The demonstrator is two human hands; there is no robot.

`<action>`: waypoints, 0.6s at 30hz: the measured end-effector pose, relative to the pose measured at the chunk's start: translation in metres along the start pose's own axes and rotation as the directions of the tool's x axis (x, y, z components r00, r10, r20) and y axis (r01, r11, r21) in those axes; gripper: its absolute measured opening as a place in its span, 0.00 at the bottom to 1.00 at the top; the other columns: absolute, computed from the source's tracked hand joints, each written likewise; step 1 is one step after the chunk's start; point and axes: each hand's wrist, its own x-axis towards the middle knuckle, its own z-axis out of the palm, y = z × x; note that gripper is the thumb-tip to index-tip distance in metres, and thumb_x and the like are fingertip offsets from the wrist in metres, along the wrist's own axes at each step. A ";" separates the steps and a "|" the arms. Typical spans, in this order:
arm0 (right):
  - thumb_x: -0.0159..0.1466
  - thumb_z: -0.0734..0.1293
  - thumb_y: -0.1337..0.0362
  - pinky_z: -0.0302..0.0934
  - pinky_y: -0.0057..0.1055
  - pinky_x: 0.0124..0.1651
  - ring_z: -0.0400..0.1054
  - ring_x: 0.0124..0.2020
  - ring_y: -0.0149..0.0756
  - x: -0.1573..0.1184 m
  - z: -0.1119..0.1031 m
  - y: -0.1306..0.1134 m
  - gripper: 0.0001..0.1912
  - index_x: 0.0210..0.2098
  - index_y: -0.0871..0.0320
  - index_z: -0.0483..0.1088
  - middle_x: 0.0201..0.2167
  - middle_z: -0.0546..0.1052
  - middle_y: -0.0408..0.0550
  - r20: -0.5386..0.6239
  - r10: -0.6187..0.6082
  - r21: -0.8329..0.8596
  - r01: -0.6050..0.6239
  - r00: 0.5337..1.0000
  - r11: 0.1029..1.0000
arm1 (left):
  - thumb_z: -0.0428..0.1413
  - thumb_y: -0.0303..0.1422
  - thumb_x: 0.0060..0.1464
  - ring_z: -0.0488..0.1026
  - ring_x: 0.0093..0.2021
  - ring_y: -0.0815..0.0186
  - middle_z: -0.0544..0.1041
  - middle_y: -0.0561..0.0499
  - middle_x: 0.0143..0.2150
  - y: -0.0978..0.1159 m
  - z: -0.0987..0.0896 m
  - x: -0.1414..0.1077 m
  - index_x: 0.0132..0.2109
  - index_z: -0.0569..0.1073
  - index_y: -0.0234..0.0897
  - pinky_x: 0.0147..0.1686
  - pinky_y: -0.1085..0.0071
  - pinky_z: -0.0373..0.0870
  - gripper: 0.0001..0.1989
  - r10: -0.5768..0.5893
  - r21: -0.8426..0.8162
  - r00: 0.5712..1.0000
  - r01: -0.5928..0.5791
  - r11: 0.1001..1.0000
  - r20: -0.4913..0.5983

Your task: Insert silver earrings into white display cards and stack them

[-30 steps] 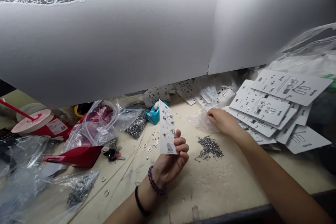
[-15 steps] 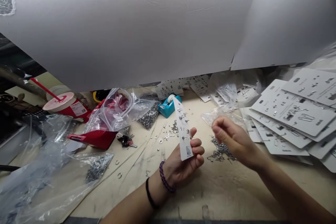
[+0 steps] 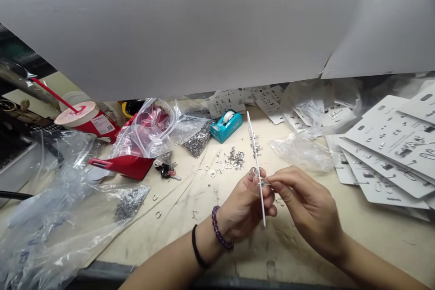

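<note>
My left hand [image 3: 239, 206] is closed on a white jewelry card [image 3: 255, 152], held upright with its thin edge toward me. Small metal pieces stick out from both sides of that card. At the card's right face, my right hand [image 3: 312, 215] pinches a thin, small metal earring piece between thumb and forefinger, its tip touching or very near the card. A few loose metal hooks [image 3: 279, 201] show between the hands, mostly hidden by the right one. Beyond the card lies a scatter of tiny silver earring parts [image 3: 235, 158].
A teal tape dispenser [image 3: 226, 129] stands behind the scattered parts. Stacked jewelry cards [image 3: 390, 163] spread out at the right. Clear plastic bags [image 3: 302, 149], a red scoop [image 3: 125, 166] and a red cup with a straw [image 3: 90, 120] surround the work area. A large white board [image 3: 190, 31] overhangs the back.
My right hand has come left to the card with a small metal piece in its pinch. The left hand has turned the card edge-on and shifted it right.
</note>
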 end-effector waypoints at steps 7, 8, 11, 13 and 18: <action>0.60 0.60 0.77 0.66 0.23 0.26 0.67 0.25 0.25 -0.003 0.005 0.001 0.10 0.35 0.57 0.68 0.28 0.71 0.43 0.024 0.052 0.142 -0.055 0.998 0.988 | 0.66 0.30 0.39 0.62 0.19 0.78 0.63 0.60 0.21 -0.003 -0.005 0.001 0.33 0.65 0.35 0.22 0.82 0.64 0.17 0.020 0.010 0.999 -0.020 1.000 0.045; 0.60 0.61 0.77 0.65 0.23 0.26 0.67 0.26 0.26 -0.004 0.005 0.001 0.10 0.35 0.57 0.68 0.28 0.71 0.43 0.024 0.046 0.132 -0.049 0.999 0.990 | 0.66 0.31 0.39 0.62 0.19 0.78 0.63 0.60 0.21 -0.003 -0.005 0.001 0.33 0.65 0.35 0.22 0.82 0.64 0.17 0.017 0.010 0.999 -0.017 1.000 0.043; 0.60 0.60 0.76 0.67 0.26 0.29 0.69 0.28 0.29 -0.005 0.004 0.002 0.10 0.35 0.57 0.69 0.29 0.72 0.44 0.031 0.072 0.117 -0.076 0.997 0.990 | 0.66 0.33 0.38 0.62 0.19 0.78 0.63 0.60 0.21 -0.002 -0.004 0.001 0.33 0.65 0.35 0.22 0.82 0.64 0.18 0.017 0.000 0.999 -0.017 1.000 0.028; 0.61 0.60 0.75 0.68 0.28 0.31 0.69 0.29 0.30 -0.005 0.004 0.002 0.09 0.35 0.58 0.69 0.28 0.72 0.45 0.027 0.081 0.113 -0.083 0.996 0.990 | 0.66 0.33 0.38 0.62 0.19 0.78 0.63 0.60 0.20 -0.002 -0.003 0.001 0.33 0.65 0.35 0.22 0.82 0.65 0.18 0.022 0.007 0.999 -0.023 1.000 0.030; 0.61 0.60 0.77 0.66 0.23 0.24 0.67 0.24 0.26 -0.005 0.004 0.000 0.09 0.34 0.58 0.67 0.28 0.70 0.44 0.044 0.080 0.183 -0.087 0.996 0.979 | 0.65 0.30 0.39 0.63 0.19 0.77 0.64 0.59 0.21 -0.002 -0.002 0.000 0.33 0.65 0.35 0.22 0.81 0.65 0.17 0.023 0.031 0.999 -0.024 0.999 0.037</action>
